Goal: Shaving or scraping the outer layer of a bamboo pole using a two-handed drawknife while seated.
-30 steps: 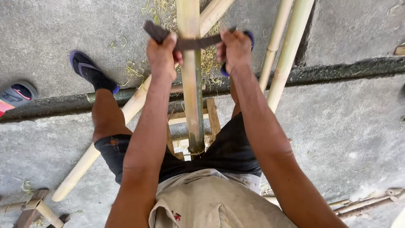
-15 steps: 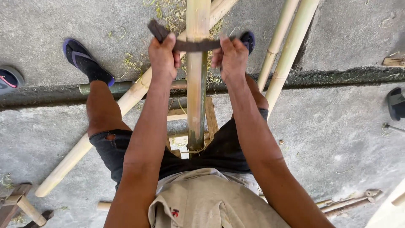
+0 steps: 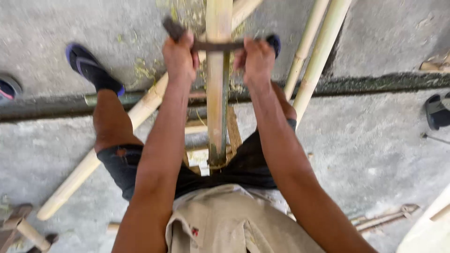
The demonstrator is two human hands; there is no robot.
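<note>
A pale bamboo pole [image 3: 218, 84] runs away from me between my knees, its near end resting by my lap. Across it lies a dark metal blade [image 3: 216, 45] with a handle at each end. My left hand [image 3: 179, 57] is closed on the left handle and my right hand [image 3: 255, 58] on the right one. Both arms are stretched forward. The blade's middle sits on the pole's top face. Straw-like shavings [image 3: 140, 70] are scattered on the concrete beyond the hands.
More bamboo poles lie around: one slanting under my left leg [image 3: 89, 171], two [image 3: 315, 56] leaning away at right. A dark gutter line [image 3: 375, 83] crosses the concrete. My left foot wears a dark sandal [image 3: 89, 68]. Another sandal [image 3: 438, 111] lies at right. Wooden scraps [image 3: 21, 229] sit at bottom left.
My hands and the blade have stayed on the pole, shifting slightly toward me. The camera view has drifted, so the sandal at right came into sight.
</note>
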